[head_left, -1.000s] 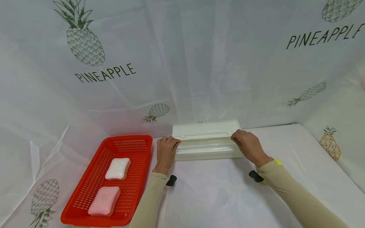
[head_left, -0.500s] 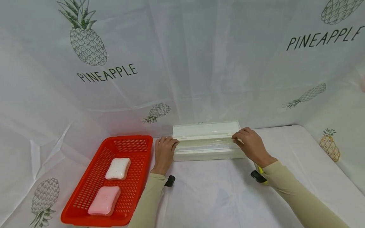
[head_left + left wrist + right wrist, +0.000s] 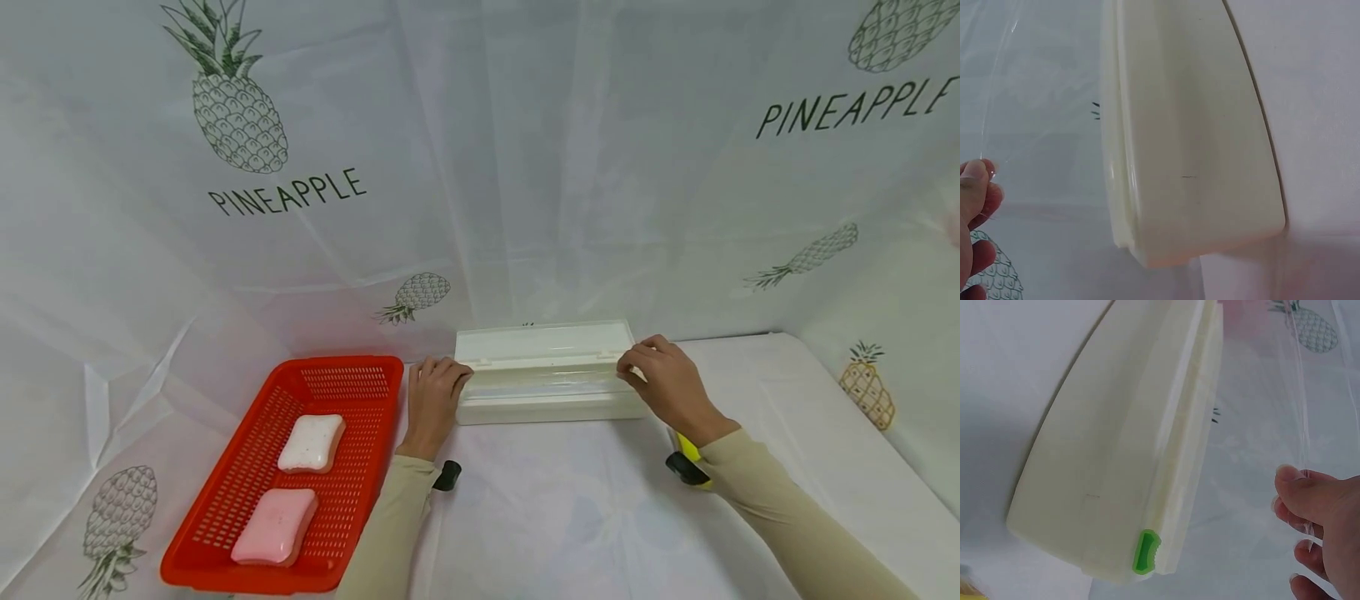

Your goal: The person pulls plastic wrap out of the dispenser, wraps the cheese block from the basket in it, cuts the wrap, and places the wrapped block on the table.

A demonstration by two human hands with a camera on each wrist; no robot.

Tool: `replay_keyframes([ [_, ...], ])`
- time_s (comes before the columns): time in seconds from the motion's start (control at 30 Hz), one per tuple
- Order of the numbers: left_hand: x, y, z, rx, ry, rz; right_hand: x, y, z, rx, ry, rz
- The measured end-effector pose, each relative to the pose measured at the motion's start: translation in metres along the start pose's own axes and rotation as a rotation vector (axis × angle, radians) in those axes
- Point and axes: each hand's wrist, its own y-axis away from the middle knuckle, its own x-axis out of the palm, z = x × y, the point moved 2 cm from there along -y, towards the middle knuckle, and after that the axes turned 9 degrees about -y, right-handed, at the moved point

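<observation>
A long off-white cling film dispenser (image 3: 551,411) lies near the back of the table with its lid (image 3: 543,339) raised. Clear cling film (image 3: 1304,406) stretches between my hands above the dispenser. My left hand (image 3: 432,406) pinches the film's edge between thumb and finger at the dispenser's left end, as the left wrist view shows. At the right end, my right hand (image 3: 669,385) pinches the other side of the edge, with a loose bit of film hanging past the thumb. A green slider (image 3: 1146,552) sits on the dispenser's right end.
On the left stands a red perforated plastic basket (image 3: 375,467), holding a white sponge-like block (image 3: 310,443) and a pink one (image 3: 274,527). A white pineapple-printed cloth (image 3: 525,183) rises right behind the dispenser. White sheeting (image 3: 547,517) covers the table.
My right hand has drifted slightly right, away from the dispenser's end. My left hand has shifted slightly left and stays nearly still, both hands keeping their pinch. The basket has not moved.
</observation>
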Motion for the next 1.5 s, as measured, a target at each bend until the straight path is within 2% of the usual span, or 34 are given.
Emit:
replay_keyframes([
  [0.5,-0.012,-0.006,-0.006,0.022,-0.006,-0.035,-0.013,0.001,0.003,0.008,0.006,0.015],
  [0.83,-0.021,-0.009,-0.009,-0.004,0.001,-0.010,-0.019,-0.002,0.006,0.014,0.001,0.016],
  [1.23,-0.029,-0.013,-0.010,-0.007,0.002,-0.016,-0.025,-0.005,0.008,0.007,-0.005,0.005],
  [1.5,-0.033,-0.015,-0.010,0.002,0.013,-0.045,-0.031,-0.007,0.012,0.005,-0.004,0.001],
])
